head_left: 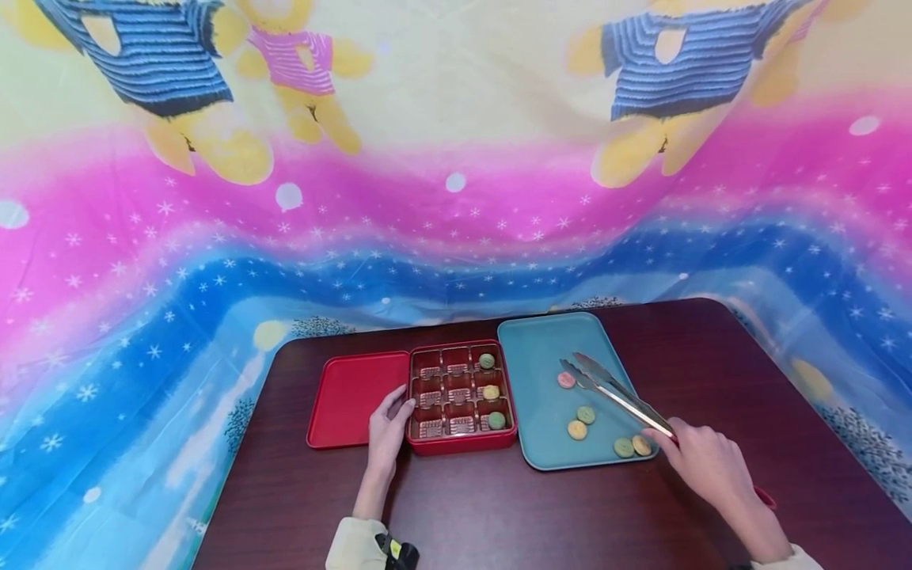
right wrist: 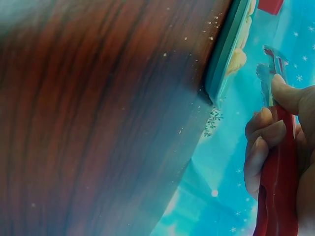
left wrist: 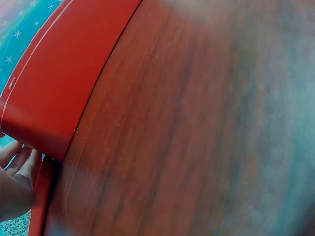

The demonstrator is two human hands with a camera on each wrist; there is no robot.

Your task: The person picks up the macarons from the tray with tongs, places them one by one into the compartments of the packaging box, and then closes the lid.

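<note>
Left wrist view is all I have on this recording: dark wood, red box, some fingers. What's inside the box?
Observer: From the head view, the red box holds three round pieces, all along one side.
Operator: And the right hand, which I can't see?
Observer: It grips tongs, tips apart above a blue tray.
Operator: What lies on that tray?
Observer: Five more pieces: one pink, two green, two yellow.
</note>
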